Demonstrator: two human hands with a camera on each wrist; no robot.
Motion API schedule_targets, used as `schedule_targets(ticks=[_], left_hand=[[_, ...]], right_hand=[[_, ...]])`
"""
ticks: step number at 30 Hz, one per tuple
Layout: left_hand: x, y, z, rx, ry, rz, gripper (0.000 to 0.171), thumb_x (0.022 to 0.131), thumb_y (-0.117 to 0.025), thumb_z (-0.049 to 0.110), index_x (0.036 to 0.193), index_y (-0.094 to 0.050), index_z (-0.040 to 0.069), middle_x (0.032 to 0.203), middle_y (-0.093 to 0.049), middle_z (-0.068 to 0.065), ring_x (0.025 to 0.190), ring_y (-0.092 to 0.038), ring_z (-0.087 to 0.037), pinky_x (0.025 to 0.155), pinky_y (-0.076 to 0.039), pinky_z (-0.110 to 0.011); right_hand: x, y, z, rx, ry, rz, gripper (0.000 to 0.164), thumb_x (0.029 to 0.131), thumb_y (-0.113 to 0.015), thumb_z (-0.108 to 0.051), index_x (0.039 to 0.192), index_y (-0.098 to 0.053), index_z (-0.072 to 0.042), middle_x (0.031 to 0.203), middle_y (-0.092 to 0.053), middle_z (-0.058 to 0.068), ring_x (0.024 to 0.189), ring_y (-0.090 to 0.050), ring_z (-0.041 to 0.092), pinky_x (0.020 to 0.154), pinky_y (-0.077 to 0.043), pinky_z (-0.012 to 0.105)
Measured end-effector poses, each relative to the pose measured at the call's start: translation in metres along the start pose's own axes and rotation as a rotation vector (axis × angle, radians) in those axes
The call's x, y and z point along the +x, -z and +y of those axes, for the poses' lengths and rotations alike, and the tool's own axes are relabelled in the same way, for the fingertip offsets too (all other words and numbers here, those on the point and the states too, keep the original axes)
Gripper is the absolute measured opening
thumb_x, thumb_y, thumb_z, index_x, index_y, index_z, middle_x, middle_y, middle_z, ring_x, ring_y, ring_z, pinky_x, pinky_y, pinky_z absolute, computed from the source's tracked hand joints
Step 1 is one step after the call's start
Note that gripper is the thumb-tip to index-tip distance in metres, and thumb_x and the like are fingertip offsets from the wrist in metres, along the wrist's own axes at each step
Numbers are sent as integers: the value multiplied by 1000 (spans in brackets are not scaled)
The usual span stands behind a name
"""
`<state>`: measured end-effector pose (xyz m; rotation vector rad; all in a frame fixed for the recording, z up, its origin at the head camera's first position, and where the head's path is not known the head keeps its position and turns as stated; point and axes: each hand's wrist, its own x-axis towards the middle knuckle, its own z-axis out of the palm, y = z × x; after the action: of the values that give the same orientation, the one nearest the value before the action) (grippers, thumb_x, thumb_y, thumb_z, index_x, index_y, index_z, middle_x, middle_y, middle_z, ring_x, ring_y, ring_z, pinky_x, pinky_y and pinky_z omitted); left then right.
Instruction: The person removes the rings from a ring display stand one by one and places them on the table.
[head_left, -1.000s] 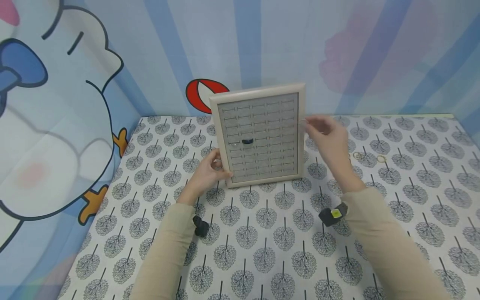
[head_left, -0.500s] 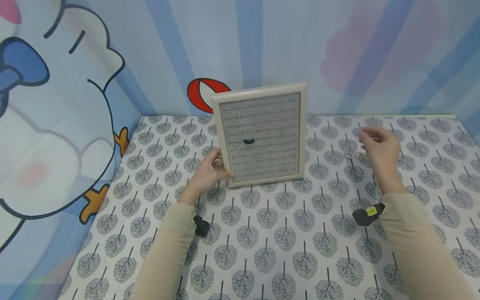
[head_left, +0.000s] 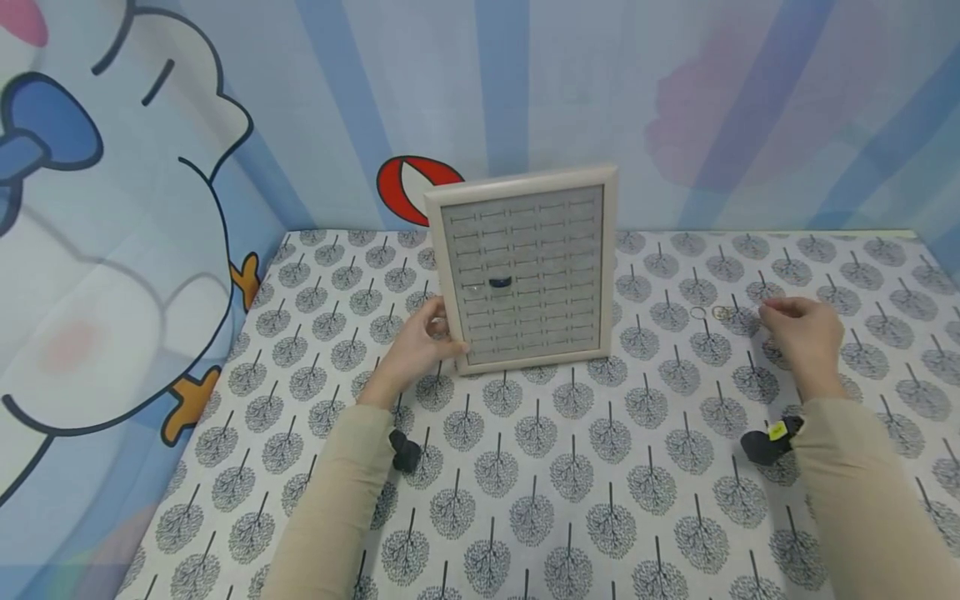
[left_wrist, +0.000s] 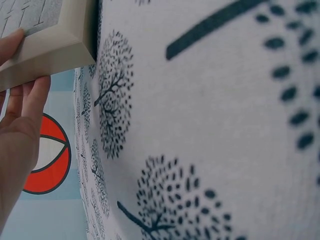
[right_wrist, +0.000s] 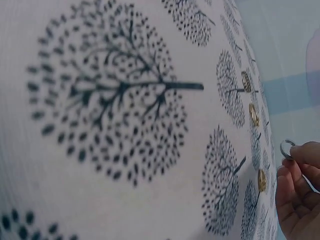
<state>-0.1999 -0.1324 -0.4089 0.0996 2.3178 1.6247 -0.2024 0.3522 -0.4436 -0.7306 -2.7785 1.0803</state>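
Observation:
A pale-framed ring display board (head_left: 525, 275) stands tilted back on the table, its grey face lined with rows of slots. My left hand (head_left: 420, 337) grips its lower left edge, thumb on the front and fingers behind; the left wrist view shows this hold on the frame (left_wrist: 55, 55). One dark ring (head_left: 500, 282) sits in a slot, with a tiny shiny spot beside it. At the right, my right hand (head_left: 806, 333) pinches a silver ring (right_wrist: 287, 149) between thumb and fingertip. Gold-coloured rings (right_wrist: 254, 115) lie on the cloth near that hand.
The table is covered by a white cloth (head_left: 525, 467) printed with dark trees. Two of the loose rings (head_left: 721, 313) show right of the board in the head view. A cartoon-printed backdrop (head_left: 562, 83) rises behind and at the left.
My right hand has moved from the board's right edge out to the right, then down toward the loose rings. The left hand and the board have stayed in place.

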Motion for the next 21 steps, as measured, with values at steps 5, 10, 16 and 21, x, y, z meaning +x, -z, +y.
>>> schedule_targets(ticks=[5,10,16,21], left_hand=[[0,-1,0,-5,8,4,66,79,-72,5,137,-44,20,128,-52,-10,120,-57,-29,104,-44,-47],[1,-1,0,-9,9,3,67,78,-73,4,137,-44,19,128,-52,-11,120,-56,-29,103,-45,-47],[2,-1,-1,-1,12,7,67,79,-73,5,137,-44,20,127,-53,-9,118,-57,-28,103,-44,-47],[1,0,-1,5,14,11,67,79,-73,6,137,-44,21,126,-53,-8,117,-57,-27,102,-45,-46]], right_hand=[[-22,14,-17,-23,-27,-66,44,97,-48,-31,128,-56,0,115,-65,15,83,-53,9,67,-44,25],[-28,18,-20,-62,-46,-110,46,98,-47,-28,127,-54,7,129,-53,29,95,-54,28,73,-43,33],[-26,18,-15,-106,-21,-114,42,97,-50,-24,120,-57,9,122,-56,31,85,-54,23,65,-40,29],[-25,19,-13,-131,3,-108,40,96,-51,-23,116,-59,11,119,-57,32,80,-55,23,64,-42,31]])
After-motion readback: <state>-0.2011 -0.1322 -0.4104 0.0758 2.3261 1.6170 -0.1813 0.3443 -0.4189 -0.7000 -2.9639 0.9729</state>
